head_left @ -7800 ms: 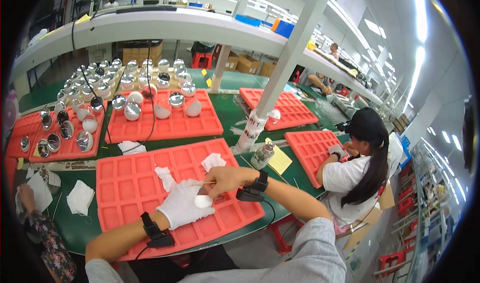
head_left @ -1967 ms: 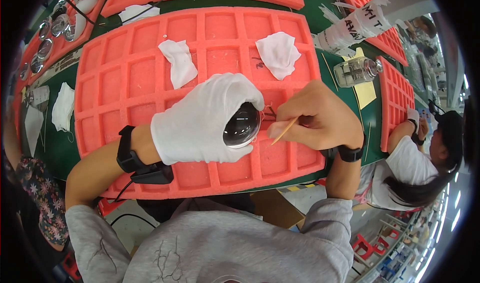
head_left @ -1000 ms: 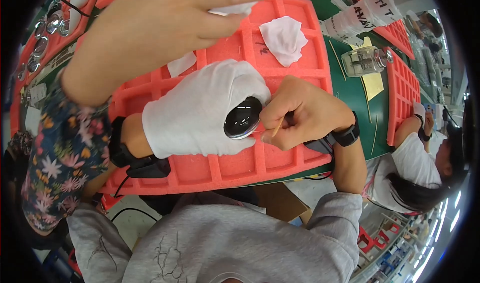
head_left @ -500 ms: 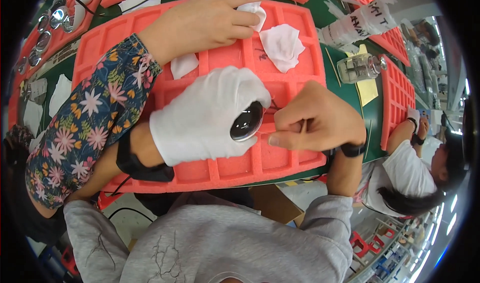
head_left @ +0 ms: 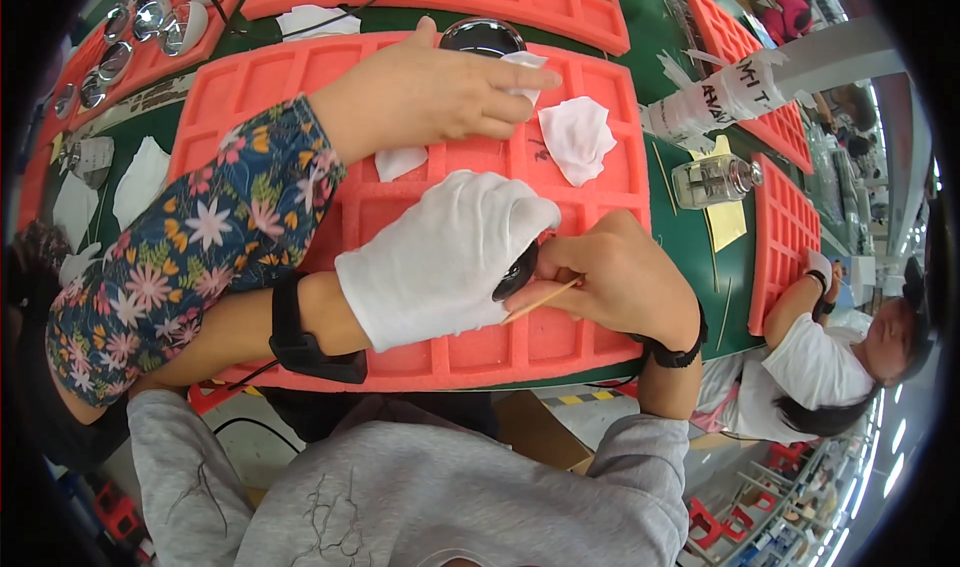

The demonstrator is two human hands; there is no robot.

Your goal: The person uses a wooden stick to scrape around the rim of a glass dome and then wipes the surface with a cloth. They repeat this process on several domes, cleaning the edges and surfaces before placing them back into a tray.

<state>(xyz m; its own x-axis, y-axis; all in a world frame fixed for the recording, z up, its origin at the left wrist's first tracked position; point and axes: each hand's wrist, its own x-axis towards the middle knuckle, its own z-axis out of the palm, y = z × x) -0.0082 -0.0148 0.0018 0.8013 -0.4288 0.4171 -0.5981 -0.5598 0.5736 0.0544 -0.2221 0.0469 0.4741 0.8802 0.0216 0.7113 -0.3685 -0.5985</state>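
Note:
My left hand (head_left: 445,257), in a white glove, is closed around a glossy dark round lens (head_left: 515,277) above the red foam tray (head_left: 460,354). Much of the lens is covered by the glove and by my other fingers. My bare right hand (head_left: 630,279) pinches a thin wooden stick (head_left: 538,303), its free end slanting down toward the glove. The fingertips of that hand are at the lens's right edge; whether they touch it I cannot tell.
Another person's hand (head_left: 425,97), in a floral sleeve, holds a white cloth (head_left: 526,67) by a second dark lens (head_left: 483,37). A crumpled cloth (head_left: 578,140) lies in the tray. At right stand a glass bottle (head_left: 705,182) and another red tray (head_left: 783,237).
My right hand has come in against the lens, and the wooden stick now shows clearly. Less of the lens face is visible. The other person's fingers have drawn in, and the view has shifted.

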